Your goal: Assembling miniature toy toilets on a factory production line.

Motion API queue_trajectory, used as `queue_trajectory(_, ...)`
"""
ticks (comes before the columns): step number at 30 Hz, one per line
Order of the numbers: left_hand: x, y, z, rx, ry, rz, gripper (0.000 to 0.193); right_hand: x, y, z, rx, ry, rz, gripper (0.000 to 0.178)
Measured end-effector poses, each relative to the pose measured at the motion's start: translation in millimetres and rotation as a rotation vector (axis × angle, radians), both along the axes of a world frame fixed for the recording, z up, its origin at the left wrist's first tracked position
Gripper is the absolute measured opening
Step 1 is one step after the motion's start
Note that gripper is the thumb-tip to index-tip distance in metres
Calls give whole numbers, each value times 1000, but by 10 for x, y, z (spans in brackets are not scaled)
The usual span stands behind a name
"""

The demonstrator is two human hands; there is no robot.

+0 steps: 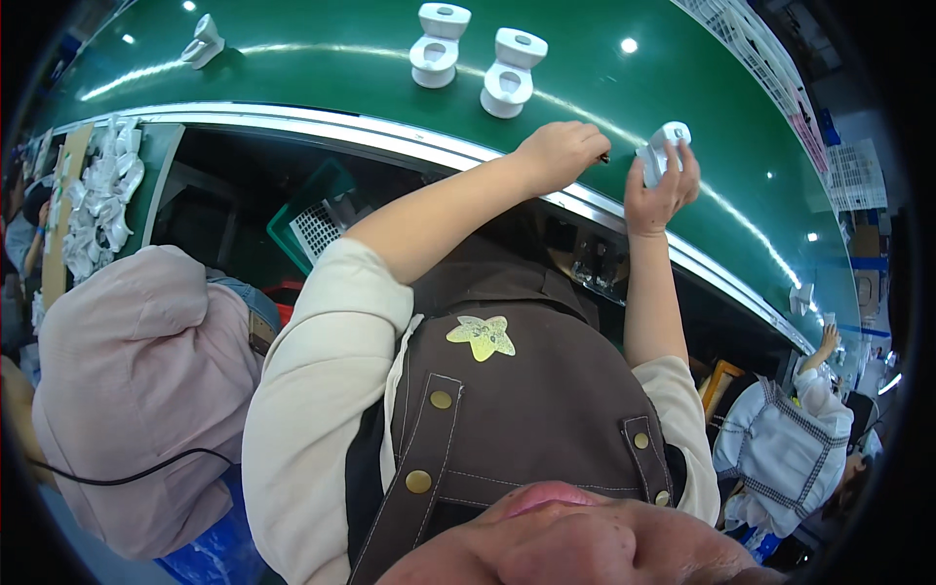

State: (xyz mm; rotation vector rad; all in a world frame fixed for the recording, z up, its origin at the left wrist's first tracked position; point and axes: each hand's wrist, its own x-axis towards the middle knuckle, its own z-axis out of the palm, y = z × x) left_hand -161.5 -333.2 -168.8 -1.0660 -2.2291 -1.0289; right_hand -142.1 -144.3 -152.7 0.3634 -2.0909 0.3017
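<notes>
My right hand is closed around a small white toy toilet at the near edge of the green work surface. To its left, my left hand is bent into a pinch with a tiny dark thing at its fingertips, too small to name. A gap separates that hand from the held toilet. Two more white toy toilets, one just beyond my left hand and another left of it, stand upright on the green surface.
Farther left is another toy toilet; one more white piece sits far right. A metal rail edges the surface. White racks line the far right side. Co-workers are at left and right. A green basket is below.
</notes>
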Motion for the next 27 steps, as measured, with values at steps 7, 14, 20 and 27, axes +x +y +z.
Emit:
queue_trajectory(7,160,-823,-37,1402,-663,50,23,-104,-944,-75,-424,-582,563,78)
queue_trajectory(14,100,-1027,-211,1492,-968,-65,23,-546,-1511,-86,-318,-749,184,106)
queue_trajectory(20,57,-1003,-216,1235,-953,3,24,-563,-1436,-69,-398,-822,242,97)
queue_trajectory(27,-83,-856,-38,669,-891,168,21,-486,-999,-327,-1500,-857,517,71)
